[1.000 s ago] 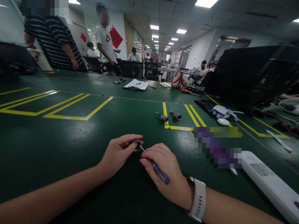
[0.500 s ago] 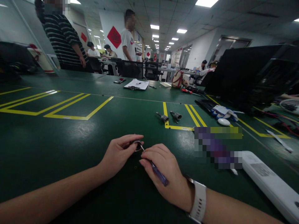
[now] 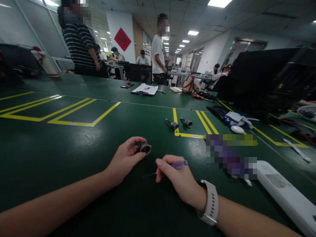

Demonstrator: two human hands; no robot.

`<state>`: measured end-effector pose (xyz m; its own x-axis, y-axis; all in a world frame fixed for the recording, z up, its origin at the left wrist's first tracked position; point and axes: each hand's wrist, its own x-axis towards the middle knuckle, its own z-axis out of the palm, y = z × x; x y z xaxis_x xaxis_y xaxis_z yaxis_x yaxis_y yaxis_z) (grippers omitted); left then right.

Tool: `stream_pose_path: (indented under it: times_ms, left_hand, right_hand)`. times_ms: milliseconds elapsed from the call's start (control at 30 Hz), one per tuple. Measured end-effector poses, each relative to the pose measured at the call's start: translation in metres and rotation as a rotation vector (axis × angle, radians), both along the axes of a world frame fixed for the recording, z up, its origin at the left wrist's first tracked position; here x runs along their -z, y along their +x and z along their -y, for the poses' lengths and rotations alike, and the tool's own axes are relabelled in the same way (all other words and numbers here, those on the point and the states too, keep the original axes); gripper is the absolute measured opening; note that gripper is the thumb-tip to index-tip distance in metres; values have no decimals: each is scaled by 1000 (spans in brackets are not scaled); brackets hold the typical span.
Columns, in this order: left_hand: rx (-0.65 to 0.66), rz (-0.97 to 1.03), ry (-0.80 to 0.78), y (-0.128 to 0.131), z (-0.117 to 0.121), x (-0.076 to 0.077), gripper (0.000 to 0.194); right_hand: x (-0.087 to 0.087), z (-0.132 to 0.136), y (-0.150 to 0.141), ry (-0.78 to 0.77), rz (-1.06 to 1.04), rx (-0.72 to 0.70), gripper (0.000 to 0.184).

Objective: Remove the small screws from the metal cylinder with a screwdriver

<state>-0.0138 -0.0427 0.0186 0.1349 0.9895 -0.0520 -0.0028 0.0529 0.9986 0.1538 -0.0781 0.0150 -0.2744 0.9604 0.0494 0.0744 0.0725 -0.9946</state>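
Note:
My left hand [image 3: 125, 158] is closed around a small cup-shaped metal part [image 3: 145, 148], its round open end turned toward my right. Whether this part has a shank is hidden by my fingers. My right hand [image 3: 176, 174] grips a screwdriver [image 3: 179, 165] with a clear purple handle, its thin shaft pointing left and low over the table. The tip lies at a tiny ring-like piece [image 3: 143, 177] on the green tabletop; I cannot tell if they touch. Farther off lie two dark cup-shaped metal pieces with shanks, one left [image 3: 174, 125] and one right [image 3: 188, 123].
Yellow tape [image 3: 189, 135] marks the green table. To the right lie a white power strip [image 3: 278, 187], a white oval object [image 3: 237, 129], gloves [image 3: 237, 119] and a black monitor [image 3: 261, 79]. A clipboard [image 3: 144, 89] lies farther back; several people are beyond.
The screwdriver has come out of the metal part's opening and swung down to the tabletop, its handle now tilted up. My left hand has turned the part slightly. People behind have moved right.

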Motion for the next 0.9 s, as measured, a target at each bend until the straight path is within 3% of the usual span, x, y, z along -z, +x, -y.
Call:
stream_pose_path:
  times_ms: [200, 400, 467, 700, 900]
  left_hand:
    - [-12, 14, 36, -1, -1, 1, 36]
    - [-18, 39, 72, -3, -4, 6, 31]
    - [-27, 37, 73, -3, -4, 6, 30]
    - [7, 6, 34, -5, -1, 2, 36]
    - [25, -53, 110, -5, 0, 6, 32]
  right_hand:
    - [-4, 3, -3, 70, 187, 9, 33]
    - [0, 12, -5, 504, 385, 7, 33]
    - [1, 13, -5, 574, 392, -2, 31]
    - [-4, 15, 0, 665, 274, 115, 22]
    - [-4, 13, 1, 690, 270, 89, 15]
